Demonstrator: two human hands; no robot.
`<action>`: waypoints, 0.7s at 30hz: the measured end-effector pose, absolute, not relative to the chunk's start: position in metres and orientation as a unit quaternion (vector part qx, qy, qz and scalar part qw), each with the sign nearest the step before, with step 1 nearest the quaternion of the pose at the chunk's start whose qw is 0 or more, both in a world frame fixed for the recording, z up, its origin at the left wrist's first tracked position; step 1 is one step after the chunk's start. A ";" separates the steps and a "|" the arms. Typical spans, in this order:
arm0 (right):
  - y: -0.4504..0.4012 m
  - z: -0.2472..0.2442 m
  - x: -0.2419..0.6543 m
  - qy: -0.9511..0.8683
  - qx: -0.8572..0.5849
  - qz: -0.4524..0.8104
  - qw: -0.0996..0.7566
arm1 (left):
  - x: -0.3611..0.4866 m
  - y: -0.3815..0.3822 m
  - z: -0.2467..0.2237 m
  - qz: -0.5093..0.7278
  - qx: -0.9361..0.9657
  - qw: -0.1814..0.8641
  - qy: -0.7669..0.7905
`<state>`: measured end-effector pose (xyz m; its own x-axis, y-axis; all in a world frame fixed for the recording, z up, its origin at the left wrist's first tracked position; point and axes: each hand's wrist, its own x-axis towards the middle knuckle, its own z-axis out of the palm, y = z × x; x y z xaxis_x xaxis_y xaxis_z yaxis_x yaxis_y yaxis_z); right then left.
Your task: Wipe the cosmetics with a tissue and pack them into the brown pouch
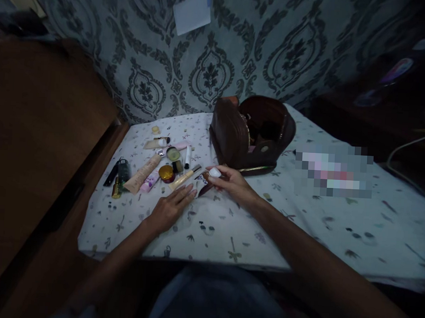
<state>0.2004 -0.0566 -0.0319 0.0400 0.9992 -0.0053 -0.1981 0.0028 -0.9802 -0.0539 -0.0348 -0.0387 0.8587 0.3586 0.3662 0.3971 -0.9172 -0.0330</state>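
My right hand (230,182) pinches the white cap of a small tube (204,183) with a dark brown and pale body, just in front of the bag. My left hand (170,206) lies palm down with its fingers stretched out, the fingertips at the tube's lower end. Beyond them are a slim yellowish tube (183,179), a gold jar (166,173) and a round greenish jar (173,153). Farther left lie a beige tube (143,173), a pink and white tube (150,180) and a small gold bottle (116,188). An open brown bag (231,136) stands behind my right hand.
A patterned white cloth (229,240) covers the table. A blurred-out item (335,172) lies on the right side. Brown wooden furniture (39,121) borders the left, a patterned wall (210,68) the back. A pale cable (409,145) curves at the far right.
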 end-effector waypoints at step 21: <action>-0.068 -0.039 0.195 -0.523 -0.446 0.443 0.575 | 0.004 -0.039 0.007 -0.271 -0.955 0.078 -0.096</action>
